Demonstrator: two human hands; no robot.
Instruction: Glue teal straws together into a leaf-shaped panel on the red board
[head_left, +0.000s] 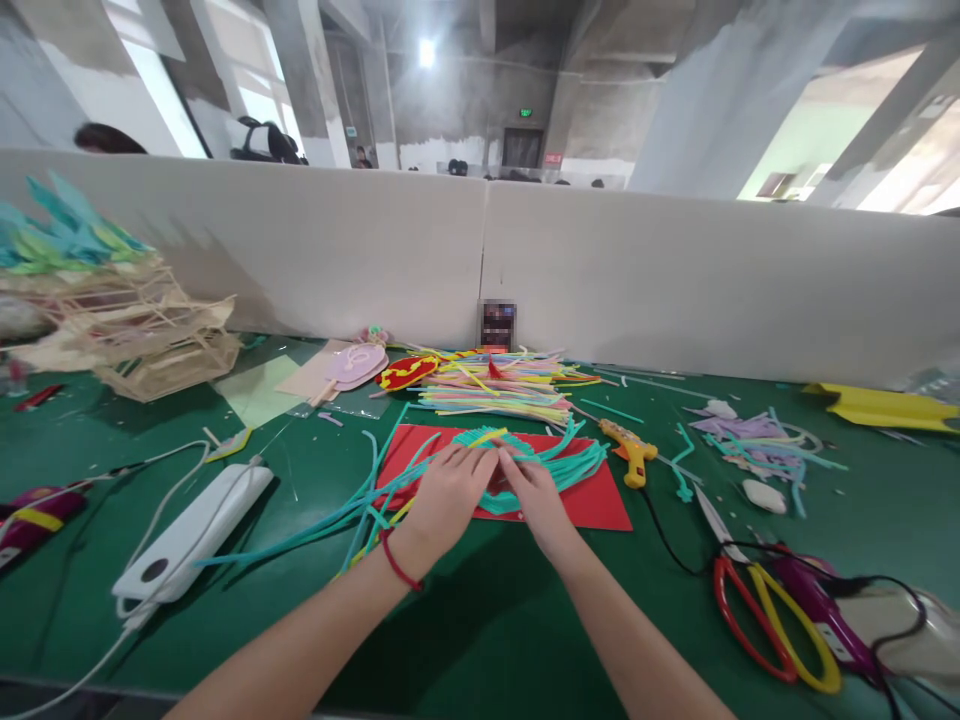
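Observation:
A bundle of teal pipe cleaners [577, 465], partly worked into a rounded shape, lies on a red sheet [600, 512] in front of me. My left hand [450, 492] rests on its left part, fingers bent and closed over the strands. Opposite it, my right hand [536, 495] has its fingers closed at the middle of the shape, meeting the left fingertips. A short yellow pipe cleaner [491, 438] shows just beyond the fingertips. Loose teal strands trail left from under my left hand. The exact spot where the fingers pinch is hidden.
Behind the sheet lies a pile of pastel pipe cleaners [495, 395]. A yellow glue gun [635, 455] and scissors [769, 600] are at right. A white power strip [195, 535] with cables lies at left, below a stick model [165, 340]. A pale partition [337, 250] borders the table.

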